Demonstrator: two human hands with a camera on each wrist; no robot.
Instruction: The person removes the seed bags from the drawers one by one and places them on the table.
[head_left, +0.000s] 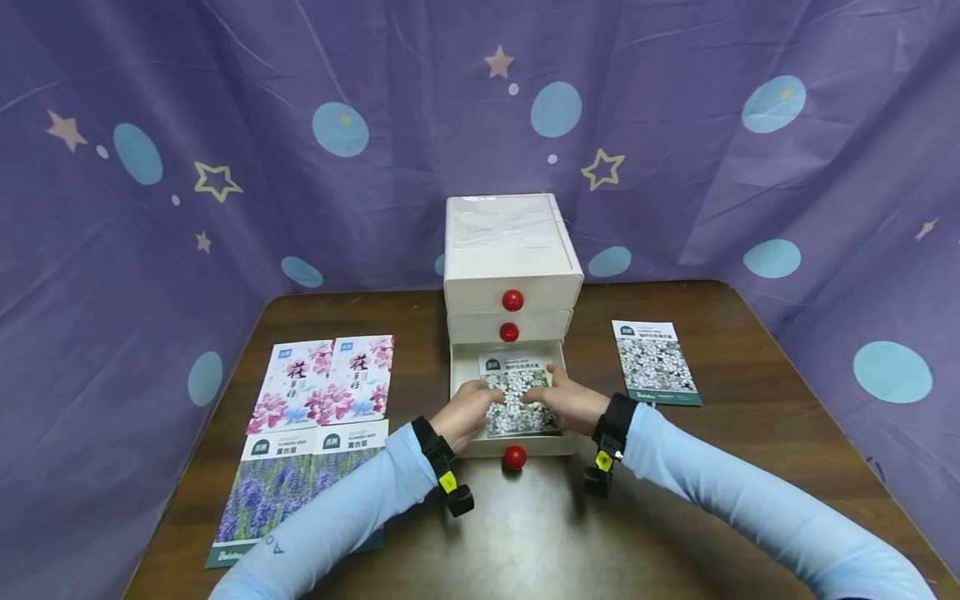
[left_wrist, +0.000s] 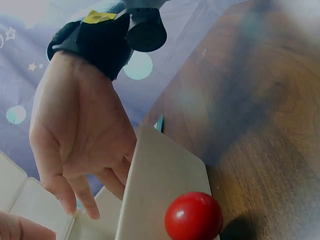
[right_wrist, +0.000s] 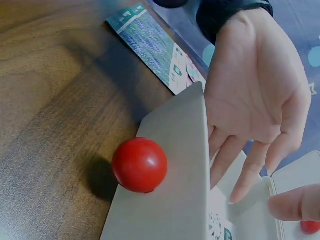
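At the centre of the frame, on the dark wooden bench [head_left: 675,467], stands a white plastic three-drawer cabinet [head_left: 512,250] with red ball knobs, its bottom drawer [head_left: 459,392] pulled out. Inside lies a white-flower seed packet [head_left: 516,392]. The left hand [head_left: 468,412] and right hand [head_left: 566,404] both reach into the drawer, fingers loosely extended and resting on the packet. Pink-flower and lavender seed packets [head_left: 315,417] lie at lower left; another white-flower packet [head_left: 656,362] lies at right.
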